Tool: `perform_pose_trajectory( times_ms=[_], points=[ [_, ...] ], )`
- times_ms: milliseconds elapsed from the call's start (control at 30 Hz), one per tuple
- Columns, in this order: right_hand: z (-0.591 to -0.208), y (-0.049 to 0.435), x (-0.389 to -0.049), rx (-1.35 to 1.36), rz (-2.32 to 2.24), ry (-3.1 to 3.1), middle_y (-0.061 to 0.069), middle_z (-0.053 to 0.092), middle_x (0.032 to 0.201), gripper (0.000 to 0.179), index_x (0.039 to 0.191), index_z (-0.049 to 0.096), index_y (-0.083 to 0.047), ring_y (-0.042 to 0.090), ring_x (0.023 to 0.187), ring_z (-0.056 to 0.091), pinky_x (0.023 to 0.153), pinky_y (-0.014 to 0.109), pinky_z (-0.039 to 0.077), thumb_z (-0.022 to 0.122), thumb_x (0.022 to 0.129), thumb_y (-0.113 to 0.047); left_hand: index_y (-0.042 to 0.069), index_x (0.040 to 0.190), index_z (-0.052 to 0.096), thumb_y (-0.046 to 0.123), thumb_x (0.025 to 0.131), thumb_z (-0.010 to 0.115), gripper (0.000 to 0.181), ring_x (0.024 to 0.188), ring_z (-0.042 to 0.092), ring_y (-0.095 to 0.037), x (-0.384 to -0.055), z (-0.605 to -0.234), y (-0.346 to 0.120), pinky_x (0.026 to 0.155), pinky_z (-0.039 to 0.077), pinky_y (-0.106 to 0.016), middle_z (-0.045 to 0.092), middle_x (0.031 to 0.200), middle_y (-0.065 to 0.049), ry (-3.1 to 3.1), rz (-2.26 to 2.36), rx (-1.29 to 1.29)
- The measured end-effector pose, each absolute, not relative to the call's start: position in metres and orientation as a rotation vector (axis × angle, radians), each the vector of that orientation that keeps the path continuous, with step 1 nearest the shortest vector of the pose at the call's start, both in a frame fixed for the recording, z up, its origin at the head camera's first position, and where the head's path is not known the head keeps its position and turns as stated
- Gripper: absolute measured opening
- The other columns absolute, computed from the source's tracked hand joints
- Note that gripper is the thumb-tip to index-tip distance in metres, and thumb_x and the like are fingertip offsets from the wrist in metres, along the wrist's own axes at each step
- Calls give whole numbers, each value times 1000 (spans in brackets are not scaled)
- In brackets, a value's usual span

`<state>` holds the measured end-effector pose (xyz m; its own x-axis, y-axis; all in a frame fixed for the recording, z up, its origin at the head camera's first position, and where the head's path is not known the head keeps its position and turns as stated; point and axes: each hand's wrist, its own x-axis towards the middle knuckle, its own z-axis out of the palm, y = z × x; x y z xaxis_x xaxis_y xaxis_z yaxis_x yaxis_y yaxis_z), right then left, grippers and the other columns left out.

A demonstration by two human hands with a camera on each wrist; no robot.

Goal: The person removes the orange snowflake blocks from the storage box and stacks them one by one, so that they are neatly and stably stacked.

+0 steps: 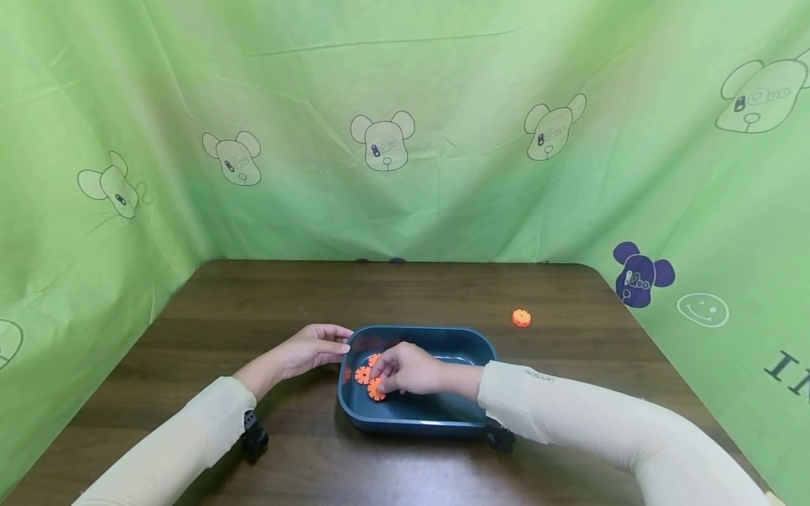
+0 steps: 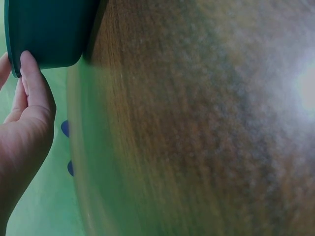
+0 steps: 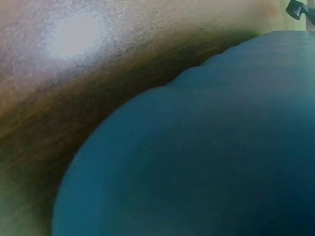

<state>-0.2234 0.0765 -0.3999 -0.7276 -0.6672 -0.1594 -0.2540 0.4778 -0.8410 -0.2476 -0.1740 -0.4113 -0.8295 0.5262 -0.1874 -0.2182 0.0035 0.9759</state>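
A dark blue rectangular bin (image 1: 436, 424) stands on the wooden table. My left hand (image 1: 314, 349) pinches its left rim, thumb and fingers on either side of the wall; the left wrist view shows the same grip on the bin (image 2: 54, 29). Inside the bin, my right hand (image 1: 408, 368) reaches down at the left end and pinches an orange notched plastic disc (image 1: 376, 390) between thumb and fingers. Beside it lie another orange disc (image 1: 363, 375) and one partly hidden behind the fingers (image 1: 394, 360). The right wrist view is filled by the bin wall (image 3: 197, 157), hiding that hand.
A small stack of orange notched discs (image 1: 522, 318) sits on the table (image 1: 304, 295) to the right, beyond the bin. Green printed cloth (image 1: 443, 211) hangs along the table's back and sides.
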Motion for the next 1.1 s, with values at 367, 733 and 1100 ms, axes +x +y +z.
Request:
perform_pose_trajectory(
  times_ms=[367,733,1100],
  points=[
    [-387,91,-230,-700,-1350,2142,8,67,83,25,115,65,3,29,75,66,61,33,57,64,91,-1,-12,130,50,4,93,64,43,97,64,-21,-248,-411,-173,90,52,-34,62,109,-14,1798,1862,287],
    [-378,111,-234,-719,-1433,2147,14,70,94,35,126,60,6,42,86,63,74,53,55,64,92,-3,-13,130,50,3,92,64,43,98,63,-21,-248,-411,-172,90,52,-35,61,109,-16,1804,1863,279],
    [-365,138,-240,-706,-1496,2207,15,70,103,43,131,56,6,43,91,64,79,56,52,67,90,-3,-13,131,49,2,92,63,43,97,63,-20,-246,-408,-172,89,53,-34,60,109,-15,1808,1860,270]
  ],
)
